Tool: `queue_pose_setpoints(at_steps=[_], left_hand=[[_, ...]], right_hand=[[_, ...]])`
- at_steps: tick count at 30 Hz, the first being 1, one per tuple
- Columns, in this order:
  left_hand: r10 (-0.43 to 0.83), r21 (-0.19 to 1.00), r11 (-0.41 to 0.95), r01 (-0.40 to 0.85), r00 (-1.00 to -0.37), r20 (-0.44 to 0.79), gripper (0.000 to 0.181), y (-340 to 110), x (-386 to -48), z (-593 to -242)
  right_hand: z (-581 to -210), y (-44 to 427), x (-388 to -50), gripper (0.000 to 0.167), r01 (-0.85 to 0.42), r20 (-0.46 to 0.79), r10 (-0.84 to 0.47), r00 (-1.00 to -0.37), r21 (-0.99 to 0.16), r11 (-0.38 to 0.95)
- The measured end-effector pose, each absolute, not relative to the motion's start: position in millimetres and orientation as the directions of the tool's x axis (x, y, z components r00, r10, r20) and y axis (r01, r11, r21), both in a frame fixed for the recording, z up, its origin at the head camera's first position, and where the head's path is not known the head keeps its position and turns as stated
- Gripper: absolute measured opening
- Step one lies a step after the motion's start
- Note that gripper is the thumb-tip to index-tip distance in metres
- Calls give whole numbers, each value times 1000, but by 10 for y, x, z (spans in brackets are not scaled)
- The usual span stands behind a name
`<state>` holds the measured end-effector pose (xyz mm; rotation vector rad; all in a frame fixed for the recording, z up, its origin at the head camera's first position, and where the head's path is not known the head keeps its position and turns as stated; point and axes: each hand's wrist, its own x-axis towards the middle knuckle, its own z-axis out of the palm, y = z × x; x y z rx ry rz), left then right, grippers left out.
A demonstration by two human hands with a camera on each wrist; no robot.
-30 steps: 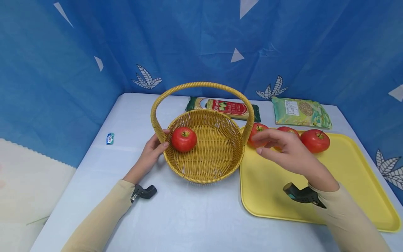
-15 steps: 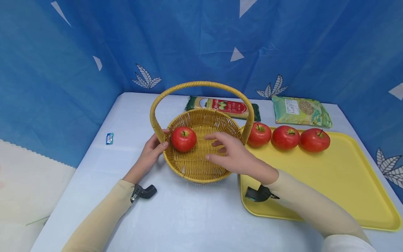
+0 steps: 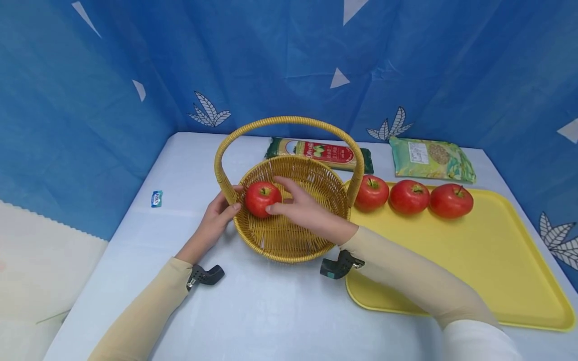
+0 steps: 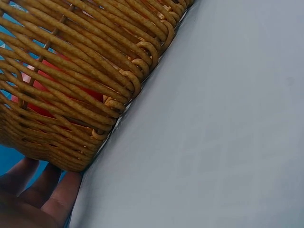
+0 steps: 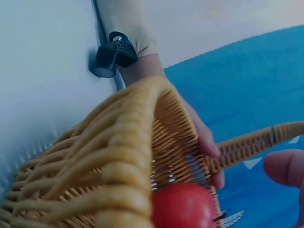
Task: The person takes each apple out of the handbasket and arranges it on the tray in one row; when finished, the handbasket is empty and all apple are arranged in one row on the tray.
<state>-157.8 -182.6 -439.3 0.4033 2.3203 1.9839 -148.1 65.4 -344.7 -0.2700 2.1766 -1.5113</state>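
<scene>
A yellow wicker basket [image 3: 289, 245] with a tall arched handle stands mid-table. My left hand [image 3: 217, 215] grips its left rim by the handle's foot, thumb inside; in the left wrist view its fingers [image 4: 61, 194] press the woven outer wall. One red apple [image 3: 259, 198] lies inside, at the left. Over the basket, my right hand [image 3: 302, 205] reaches to that apple with thumb and forefinger spread on its right side. From the right wrist, a fingertip [image 5: 280, 166] shows apart from the apple [image 5: 183, 206]; whether the others touch it is hidden.
A yellow tray [image 3: 451, 265] at the right carries three red apples, left [image 3: 372, 195], middle [image 3: 409, 198] and right [image 3: 451, 201]. Behind lie a pasta packet [image 3: 331, 154] and a green bag [image 3: 433, 160]. A small blue wrapper [image 3: 156, 198] lies far left.
My right hand has travelled left from above the tray into the basket, up to the apple there. The left hand, the basket and the apples have stayed put.
</scene>
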Motion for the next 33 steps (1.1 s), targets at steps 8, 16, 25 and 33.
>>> queue_pose_setpoints(at_steps=[8, 16, 25, 33], left_hand=[[243, 979, 136, 151, -963, 114, 48, -1821, -1585, -4376], [247, 979, 137, 154, -962, 116, 49, -1831, -1595, -4366], [244, 982, 123, 145, -963, 112, 49, -1820, -1597, -4374], [240, 981, 137, 141, -965, 105, 48, -1832, -1582, -4395]], right_hand=[[-3585, 462, -1612, 74, 209, -322, -327, -889, -918, 336], [-3688, 441, -1627, 69, 204, -318, -342, -884, -922, 329], [-3720, 458, -1618, 52, 154, -284, -357, -890, -924, 350], [-3742, 456, -1599, 44, 48, -223, -368, -903, -902, 428]])
